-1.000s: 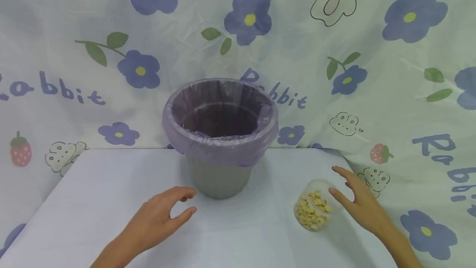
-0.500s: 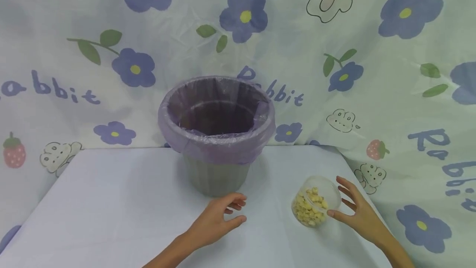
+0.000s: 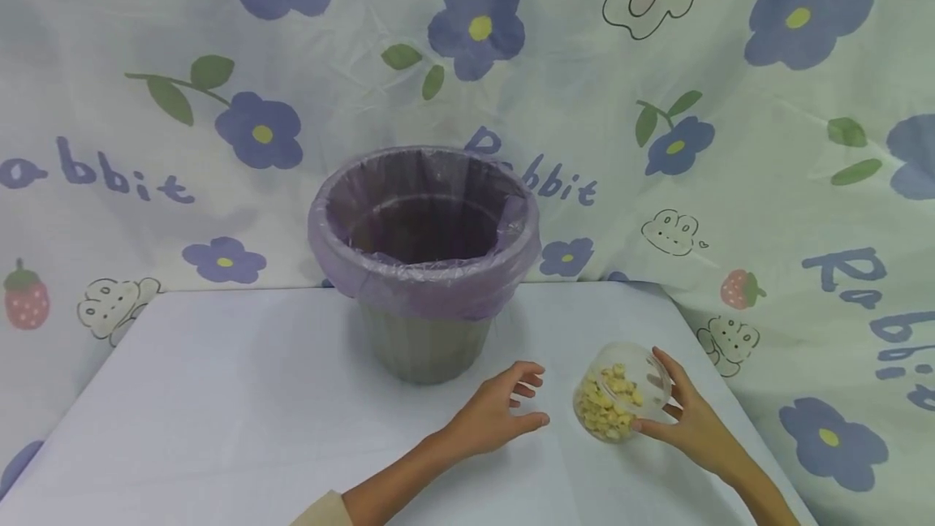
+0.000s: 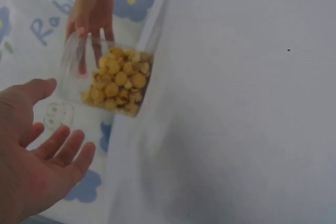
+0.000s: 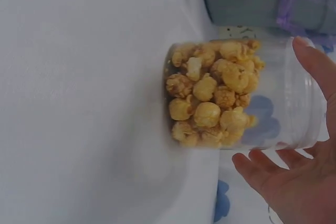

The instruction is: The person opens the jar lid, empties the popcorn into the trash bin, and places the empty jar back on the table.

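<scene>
A clear jar (image 3: 612, 392), partly filled with yellow popcorn (image 5: 212, 95), stands on the white-covered table. My right hand (image 3: 694, 420) is at its right side, thumb along the near wall and fingers beyond the far side. In the right wrist view, the thumb of the right hand (image 5: 304, 182) overlaps the wall near the rim, while a fingertip shows a small gap from the opposite side. My left hand (image 3: 500, 408) hovers to the jar's left, fingers loosely bent and apart from it. The left wrist view also shows space between the left hand (image 4: 42, 156) and the jar (image 4: 107, 77).
A grey bin (image 3: 427, 347) with a purple liner (image 3: 424, 286) folded over its rim stands at the back middle of the table (image 3: 219, 396). Behind hangs a white curtain (image 3: 351, 47) printed with blue flowers and rabbits. The table's right edge runs close behind the right hand.
My left hand has swept right, from in front of the bin toward the jar. My right hand has come closer around the jar's right side. Jar and bin have stayed in place.
</scene>
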